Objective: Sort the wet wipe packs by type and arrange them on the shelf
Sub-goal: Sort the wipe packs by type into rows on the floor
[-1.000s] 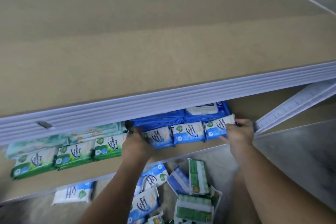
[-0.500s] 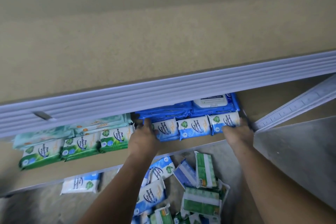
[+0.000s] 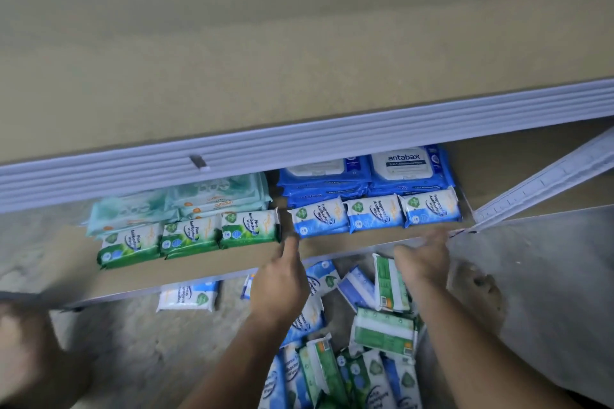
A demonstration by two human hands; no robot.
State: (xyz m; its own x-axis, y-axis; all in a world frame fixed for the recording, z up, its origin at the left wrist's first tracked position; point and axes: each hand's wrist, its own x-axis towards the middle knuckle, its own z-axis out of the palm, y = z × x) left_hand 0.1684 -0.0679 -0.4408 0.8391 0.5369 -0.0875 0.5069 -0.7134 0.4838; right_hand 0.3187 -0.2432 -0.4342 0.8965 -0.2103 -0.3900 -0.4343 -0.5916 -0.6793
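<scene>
Looking down past a wide tan upper shelf board onto the lower shelf. Lying there in sorted rows: teal packs behind three green Pine Antibacterial Wipes packs at left, antabax packs behind three blue Fragrance Free packs at right. Sitting jumbled on the floor below: a pile of mixed packs. Reaching toward the shelf's front edge, both empty: left hand, fingers loosely extended at the gap between the rows; right hand, fingers stretched out.
</scene>
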